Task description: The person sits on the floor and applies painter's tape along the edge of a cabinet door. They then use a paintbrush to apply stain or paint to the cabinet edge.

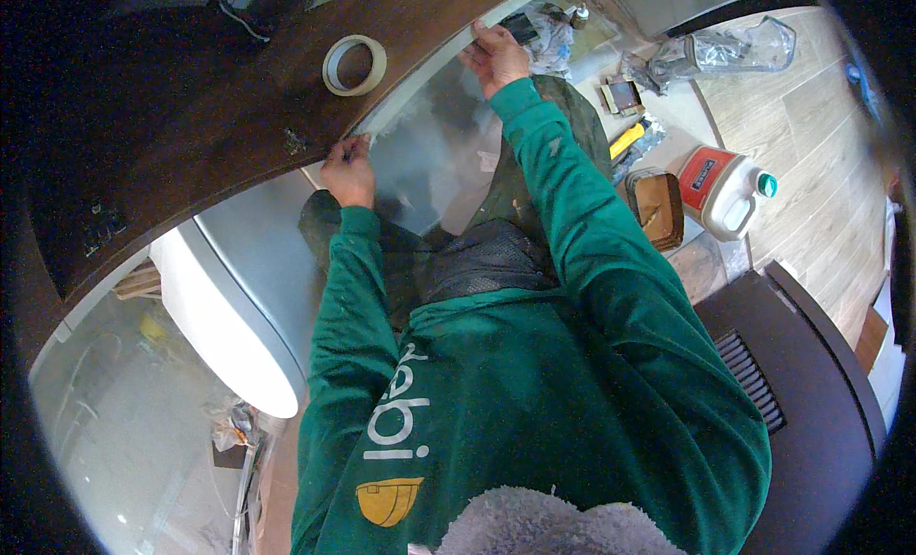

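Observation:
A dark brown panel (219, 87) with a curved-looking edge spans the top left. Along its near edge runs a narrow pale strip (417, 83); whether it is tape or the panel's own edging, I cannot tell. At the strip's lower left end, my left hand (350, 176) is closed, fingertips pinched at the edge. Farther up and to the right, my right hand (498, 61) grips the same strip between thumb and fingers. On the panel, close to the edge and between the hands, lies a roll of masking tape (378, 68).
To the right are a white jug (730, 213) with a green cap, an open brown container (655, 188), a yellow-handled tool (627, 139), and a clear plastic bottle (735, 49). A dark vented panel (792, 364) stands lower right. A white rounded fixture (215, 316) is at left.

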The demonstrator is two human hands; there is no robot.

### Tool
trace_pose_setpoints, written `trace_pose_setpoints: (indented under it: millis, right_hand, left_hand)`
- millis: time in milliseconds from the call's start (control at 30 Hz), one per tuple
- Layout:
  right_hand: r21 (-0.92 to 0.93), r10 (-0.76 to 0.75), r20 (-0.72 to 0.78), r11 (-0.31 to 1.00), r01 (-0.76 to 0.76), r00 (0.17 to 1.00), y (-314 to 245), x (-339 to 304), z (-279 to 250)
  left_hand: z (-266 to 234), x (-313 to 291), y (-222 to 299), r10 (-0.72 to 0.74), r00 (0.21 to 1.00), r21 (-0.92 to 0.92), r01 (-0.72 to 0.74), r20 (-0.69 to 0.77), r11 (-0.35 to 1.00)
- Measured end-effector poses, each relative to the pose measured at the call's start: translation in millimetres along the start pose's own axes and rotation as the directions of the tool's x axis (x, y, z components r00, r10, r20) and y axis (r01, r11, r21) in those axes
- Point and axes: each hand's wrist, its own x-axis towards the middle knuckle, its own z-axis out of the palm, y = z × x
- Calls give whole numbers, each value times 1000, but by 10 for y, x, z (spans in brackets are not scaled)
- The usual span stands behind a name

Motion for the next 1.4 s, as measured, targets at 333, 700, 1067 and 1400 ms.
trace_pose_setpoints:
  millis: [333, 700, 1067, 1400]
  right_hand:
    - [-28, 0, -11, 1000, 0, 1000, 8, 29, -51]
    - [118, 46, 24, 992, -49, 999, -104, 229, -144]
    - [-58, 174, 4, 983, -173, 985, 222, -89, -119]
    - [-208, 188, 85, 964, -167, 978, 360, -403, 23]
  left_hand:
    - [9, -167, 16, -65, 997, -36, 66, 29, 997]
    - [-61, -12, -31, -9, 999, 23, 8, 49, 1000]
    - [-102, 16, 9, 38, 998, 99, -42, 42, 994]
    - [-168, -21, 54, 45, 999, 123, -48, 29, 991]
